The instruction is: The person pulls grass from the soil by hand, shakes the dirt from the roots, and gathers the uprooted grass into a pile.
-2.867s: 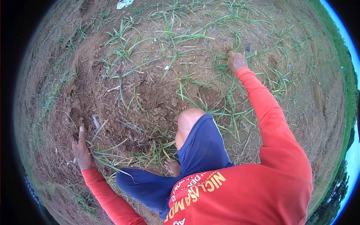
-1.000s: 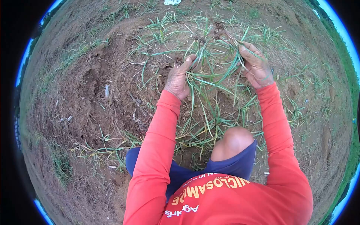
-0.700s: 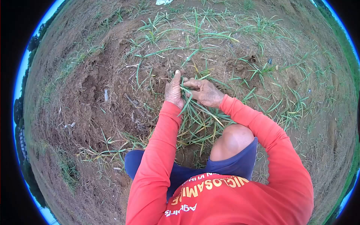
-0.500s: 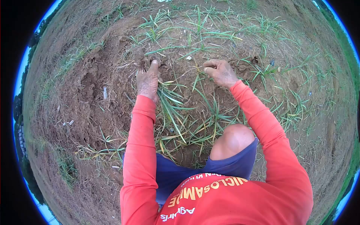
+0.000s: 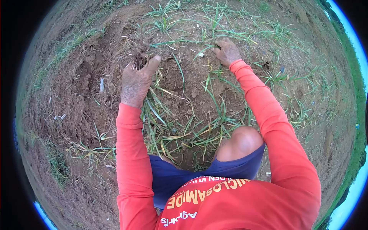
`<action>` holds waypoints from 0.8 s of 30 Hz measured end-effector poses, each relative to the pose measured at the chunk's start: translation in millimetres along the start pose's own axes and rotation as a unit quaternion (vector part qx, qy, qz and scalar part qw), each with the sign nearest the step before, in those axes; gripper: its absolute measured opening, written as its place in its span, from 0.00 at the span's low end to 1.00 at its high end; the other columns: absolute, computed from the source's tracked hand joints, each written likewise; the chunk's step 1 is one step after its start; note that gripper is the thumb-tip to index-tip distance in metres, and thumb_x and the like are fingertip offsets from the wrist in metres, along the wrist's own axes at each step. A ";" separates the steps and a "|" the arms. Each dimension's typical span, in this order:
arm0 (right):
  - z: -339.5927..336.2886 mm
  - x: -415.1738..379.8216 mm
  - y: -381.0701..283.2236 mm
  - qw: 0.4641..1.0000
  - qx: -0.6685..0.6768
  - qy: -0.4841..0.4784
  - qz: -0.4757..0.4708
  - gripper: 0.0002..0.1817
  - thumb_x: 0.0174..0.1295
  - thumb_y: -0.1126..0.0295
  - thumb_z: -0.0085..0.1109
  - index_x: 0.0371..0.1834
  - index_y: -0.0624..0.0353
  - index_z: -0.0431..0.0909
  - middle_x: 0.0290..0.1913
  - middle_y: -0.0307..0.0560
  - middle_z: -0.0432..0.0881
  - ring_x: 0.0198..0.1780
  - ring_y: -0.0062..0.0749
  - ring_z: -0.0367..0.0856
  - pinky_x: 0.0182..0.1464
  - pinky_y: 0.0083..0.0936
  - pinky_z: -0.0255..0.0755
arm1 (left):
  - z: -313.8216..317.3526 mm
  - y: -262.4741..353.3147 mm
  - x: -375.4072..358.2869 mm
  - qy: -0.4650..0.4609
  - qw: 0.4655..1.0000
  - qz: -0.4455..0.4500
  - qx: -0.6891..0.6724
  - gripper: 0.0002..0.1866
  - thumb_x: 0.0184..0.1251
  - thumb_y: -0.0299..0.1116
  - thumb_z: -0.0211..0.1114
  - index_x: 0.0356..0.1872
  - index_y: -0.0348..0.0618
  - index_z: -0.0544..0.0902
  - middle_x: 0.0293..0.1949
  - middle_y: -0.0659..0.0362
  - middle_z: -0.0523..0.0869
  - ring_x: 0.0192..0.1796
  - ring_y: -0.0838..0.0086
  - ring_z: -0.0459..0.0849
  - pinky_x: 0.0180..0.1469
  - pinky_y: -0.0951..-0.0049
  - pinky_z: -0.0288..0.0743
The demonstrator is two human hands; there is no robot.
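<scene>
My left hand [image 5: 135, 82] is closed around a bunch of long-leaved green plants [image 5: 154, 109]. Their leaves trail below the palm toward my lap, while dark, soil-covered roots [image 5: 140, 58] stick out past the thumb. Farther forward and to the right, my right hand [image 5: 227, 51] has its fingers bent together at the narrow green leaves of a plant [image 5: 208, 48] growing in the soil. The fingertips are partly hidden, so the exact hold on those leaves is hard to see.
Similar plants [image 5: 220, 115] grow between my hands and my bare knee [image 5: 245, 142], with more [image 5: 165, 23] ahead. Loose brown clods [image 5: 90, 73] lie to the left, beside a small pale clear piece [image 5: 102, 85]. A small dark object [image 5: 282, 70] rests at the right.
My left hand has shifted left and nearer my body with the bunch still in it. My right hand has reached forward to the leaves of another plant.
</scene>
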State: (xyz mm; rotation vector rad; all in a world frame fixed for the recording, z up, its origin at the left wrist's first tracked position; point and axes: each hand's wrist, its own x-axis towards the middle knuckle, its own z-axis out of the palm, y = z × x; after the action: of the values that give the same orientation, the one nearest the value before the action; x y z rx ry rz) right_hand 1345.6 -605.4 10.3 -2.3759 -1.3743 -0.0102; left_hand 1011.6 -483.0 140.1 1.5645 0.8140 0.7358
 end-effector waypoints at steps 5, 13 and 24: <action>-0.7 -3.6 4.1 0.998 -0.020 -0.047 -0.030 0.17 0.66 0.57 0.62 0.47 0.57 0.89 0.46 0.62 0.87 0.51 0.59 0.86 0.57 0.49 0.78 | -9.9 2.8 1.9 -0.038 0.995 0.026 0.083 0.16 0.71 0.41 0.72 0.47 0.37 0.88 0.39 0.57 0.90 0.41 0.72 0.85 0.48 0.66 0.77; -20.7 -4.7 -9.1 1.000 0.007 -0.006 0.030 0.16 0.65 0.58 0.63 0.40 0.60 0.89 0.42 0.62 0.88 0.48 0.62 0.86 0.54 0.50 0.79 | -34.8 1.6 -4.3 -0.040 0.994 0.022 0.096 0.17 0.72 0.42 0.71 0.48 0.37 0.87 0.39 0.57 0.89 0.39 0.72 0.84 0.49 0.67 0.76; -119.3 3.6 -3.5 0.934 0.341 -0.035 0.106 0.20 0.67 0.55 0.68 0.28 0.62 0.83 0.21 0.42 0.75 0.25 0.21 0.73 0.33 0.29 0.70 | -25.0 -12.4 19.3 -0.042 0.998 0.003 0.050 0.18 0.68 0.44 0.76 0.47 0.39 0.87 0.37 0.64 0.87 0.38 0.80 0.78 0.46 0.73 0.74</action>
State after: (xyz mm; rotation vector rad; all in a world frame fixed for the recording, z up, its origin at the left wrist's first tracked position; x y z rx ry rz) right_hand 1366.9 -641.2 122.2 -1.9166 -0.9277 0.5276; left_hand 1000.7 -452.1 131.7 1.6774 0.7940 0.6381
